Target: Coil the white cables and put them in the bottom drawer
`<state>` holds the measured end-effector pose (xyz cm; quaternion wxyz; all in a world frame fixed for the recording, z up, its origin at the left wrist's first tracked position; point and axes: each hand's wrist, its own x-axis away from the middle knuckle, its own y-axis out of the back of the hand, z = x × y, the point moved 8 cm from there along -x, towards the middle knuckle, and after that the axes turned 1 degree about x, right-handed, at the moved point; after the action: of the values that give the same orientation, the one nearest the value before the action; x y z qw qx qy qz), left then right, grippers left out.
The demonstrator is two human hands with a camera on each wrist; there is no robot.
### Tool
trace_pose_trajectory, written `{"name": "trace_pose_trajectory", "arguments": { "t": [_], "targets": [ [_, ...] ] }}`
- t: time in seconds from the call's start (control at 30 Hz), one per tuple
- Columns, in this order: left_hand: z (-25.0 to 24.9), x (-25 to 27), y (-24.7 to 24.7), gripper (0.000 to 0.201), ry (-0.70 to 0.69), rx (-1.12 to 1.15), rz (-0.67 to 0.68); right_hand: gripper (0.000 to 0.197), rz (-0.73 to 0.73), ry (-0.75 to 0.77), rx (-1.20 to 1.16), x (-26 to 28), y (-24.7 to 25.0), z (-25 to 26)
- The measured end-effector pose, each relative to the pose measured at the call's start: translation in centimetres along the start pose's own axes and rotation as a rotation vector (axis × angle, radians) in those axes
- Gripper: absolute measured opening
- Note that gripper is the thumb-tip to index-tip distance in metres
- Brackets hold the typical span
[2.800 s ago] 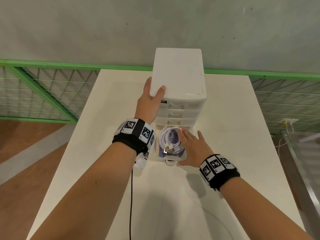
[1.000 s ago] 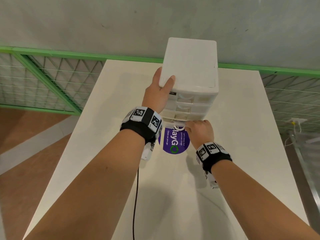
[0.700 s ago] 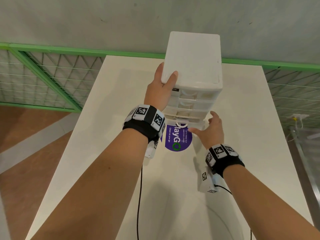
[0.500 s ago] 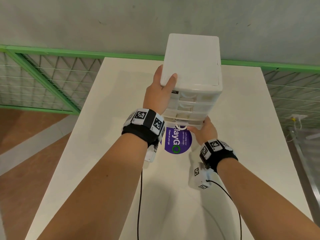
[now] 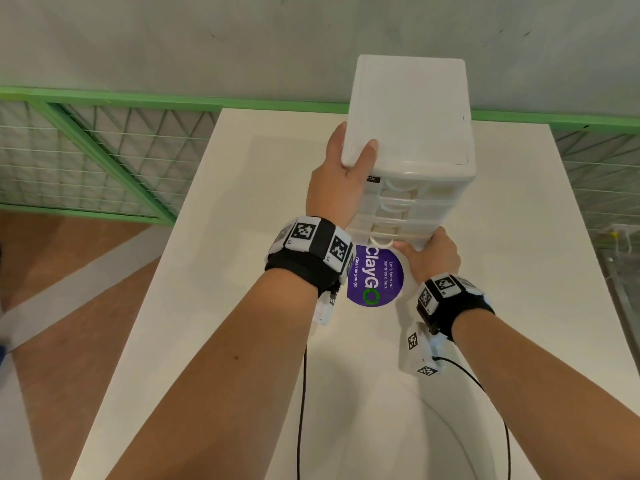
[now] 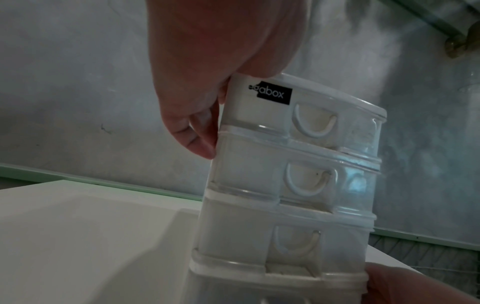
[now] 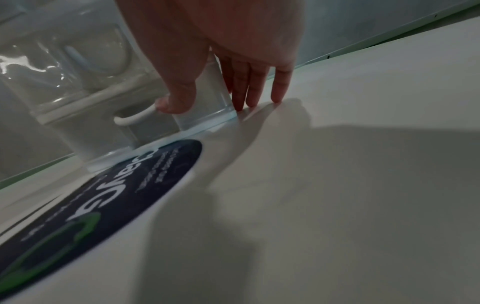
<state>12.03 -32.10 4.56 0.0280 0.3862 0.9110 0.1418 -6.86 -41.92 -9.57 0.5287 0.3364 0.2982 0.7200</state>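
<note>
Cables now shut inside the bottom drawer [image 5: 394,237] at frame centre: right hand [image 5: 429,256] presses it with straight fingers, left hand [image 5: 341,188] clamps the drawer unit [image 5: 412,116], so the task looks complete.

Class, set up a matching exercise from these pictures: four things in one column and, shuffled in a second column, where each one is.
Things
1. left hand
2. right hand
3. purple round sticker
4. black label

Places
A. flat on the table, in front of the drawer unit
B. on the top drawer's front
C. at the unit's base, by the bottom drawer
D. gripping the unit's top corner

Pairs: 1-D, 2-C, 3-A, 4-B
</note>
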Motion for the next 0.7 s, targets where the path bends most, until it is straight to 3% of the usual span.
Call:
{"name": "trace_pose_trajectory", "arguments": {
  "t": [0.23, 0.43, 0.57, 0.7],
  "targets": [
    [0.0, 0.0, 0.1, 0.053, -0.005, -0.007, -0.003, 0.061, -0.051, 0.041, 0.001, 0.4, -0.3, -0.3],
    [-0.1, 0.1, 0.1, 0.055, -0.005, -0.003, 0.004, 0.065, -0.093, -0.041, 0.053, 0.9, -0.3, 0.2],
    [0.0, 0.0, 0.2, 0.056, -0.003, -0.01, -0.009, 0.068, -0.068, -0.063, 0.106, 1.0, -0.3, 0.5],
    [-0.1, 0.1, -0.1, 0.062, 0.006, 0.011, 0.063, 0.074, -0.022, -0.093, 0.076, 0.8, -0.5, 0.2]
  ]
}}
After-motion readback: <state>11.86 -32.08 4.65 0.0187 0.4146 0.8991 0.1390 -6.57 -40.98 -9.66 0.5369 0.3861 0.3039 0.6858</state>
